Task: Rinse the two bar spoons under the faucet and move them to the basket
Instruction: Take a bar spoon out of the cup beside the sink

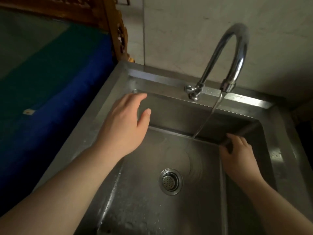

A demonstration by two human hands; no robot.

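Observation:
My right hand (240, 156) is low at the right side of the steel sink (169, 85). Its fingers are curled around a dark, blurred rod (243, 134) that points up and to the right; I cannot tell whether it is one bar spoon or two. My left hand (125, 126) hovers open over the sink's back left corner, fingers spread, holding nothing. Water runs from the curved faucet (227, 85) in a thin stream (208, 116) that lands on the sink floor just left of my right hand. No basket is in view.
The round drain strainer (170, 181) sits in the middle of the wet sink floor. A darker strip of the sink lies at the right under my right hand. A blue and green surface (50, 82) borders the sink on the left, and a pale wall (186, 31) stands behind it.

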